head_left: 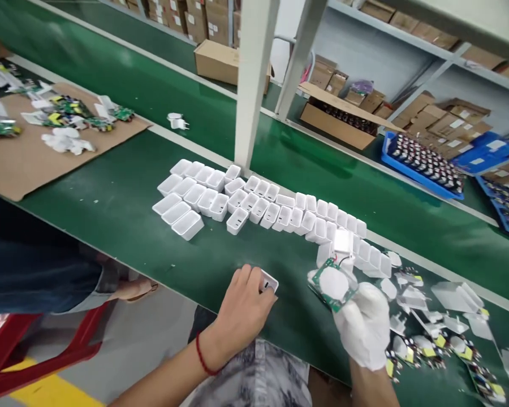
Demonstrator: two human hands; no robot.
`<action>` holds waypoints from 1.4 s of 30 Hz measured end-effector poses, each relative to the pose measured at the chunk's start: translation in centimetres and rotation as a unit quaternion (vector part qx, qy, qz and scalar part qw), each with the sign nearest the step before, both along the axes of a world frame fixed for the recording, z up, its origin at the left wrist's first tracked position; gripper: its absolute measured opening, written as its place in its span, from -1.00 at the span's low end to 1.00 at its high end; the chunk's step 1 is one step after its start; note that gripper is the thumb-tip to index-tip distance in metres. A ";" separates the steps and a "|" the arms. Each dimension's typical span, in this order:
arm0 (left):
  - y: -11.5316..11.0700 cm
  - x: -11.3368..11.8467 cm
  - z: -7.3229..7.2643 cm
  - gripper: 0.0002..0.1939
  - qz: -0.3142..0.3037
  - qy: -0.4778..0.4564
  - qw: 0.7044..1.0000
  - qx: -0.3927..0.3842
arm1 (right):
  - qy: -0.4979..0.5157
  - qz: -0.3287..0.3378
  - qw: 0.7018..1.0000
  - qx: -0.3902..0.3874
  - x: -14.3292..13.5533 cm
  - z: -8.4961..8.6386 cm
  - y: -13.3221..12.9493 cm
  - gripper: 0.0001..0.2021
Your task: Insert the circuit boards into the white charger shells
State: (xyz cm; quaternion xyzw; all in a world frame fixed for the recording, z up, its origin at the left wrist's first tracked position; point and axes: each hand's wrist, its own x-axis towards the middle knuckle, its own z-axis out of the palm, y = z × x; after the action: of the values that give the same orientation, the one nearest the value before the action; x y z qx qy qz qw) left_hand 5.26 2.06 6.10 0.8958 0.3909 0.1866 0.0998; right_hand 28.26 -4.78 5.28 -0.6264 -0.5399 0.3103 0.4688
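My left hand [242, 308] is bare, with a red string at the wrist, and it is closed over a white charger shell [268, 280] lying on the green belt [119, 203] near the front edge. My right hand [365, 322] wears a white glove and grips a green circuit board [333, 285] with a white round part on it; a small white cap [343, 241] hangs above it on thin wires. Rows of empty white shells [254, 206] lie across the belt beyond both hands.
Loose boards and white caps [432, 333] lie at the right. A cardboard sheet [46, 147] with parts sits at the left. A white post [252, 85] rises behind the shells. Blue trays [424, 164] and cardboard boxes [220, 59] stand beyond. Another person's leg [38, 265] and a red stool [8, 350] are at the lower left.
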 end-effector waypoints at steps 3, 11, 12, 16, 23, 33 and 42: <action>0.8 -1.6 -0.8 -0.94 0.012 -0.035 0.999 -0.025 | 0.134 0.023 0.991 0.013 -3.1 0.2 0.8 -0.12; 2.0 -3.4 -3.0 -0.55 -0.004 -0.100 0.969 -0.225 | 0.218 -0.025 0.974 -0.051 -4.1 0.7 2.0 -0.36; 1.8 -3.1 -3.1 -0.55 0.014 -0.093 0.968 -0.234 | 0.205 -0.048 0.976 -0.052 -4.1 0.6 2.1 -0.39; 1.9 -2.9 -2.8 -0.04 0.014 -0.103 0.955 -0.277 | 0.177 -0.074 0.981 -0.040 -5.1 1.0 2.9 -0.14; 4.2 -3.3 -3.8 -0.33 -0.068 -0.176 0.939 -0.286 | 0.138 0.040 0.990 -0.011 -7.2 0.3 3.8 0.18; 4.0 -2.4 -4.3 -0.46 -0.051 -0.180 0.954 -0.236 | 0.086 0.061 0.993 -0.053 -6.8 -0.9 3.3 0.05; 4.2 -2.3 -4.5 -0.50 -0.052 -0.175 0.955 -0.234 | -0.016 0.093 0.995 -0.026 -6.4 -1.9 3.4 -0.07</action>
State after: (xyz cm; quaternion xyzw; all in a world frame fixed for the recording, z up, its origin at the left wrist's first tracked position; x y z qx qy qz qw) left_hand 2.97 6.21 1.59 0.8197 0.3533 0.2380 0.3828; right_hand 21.89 -1.35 3.41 -0.5902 -0.5954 0.3565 0.4124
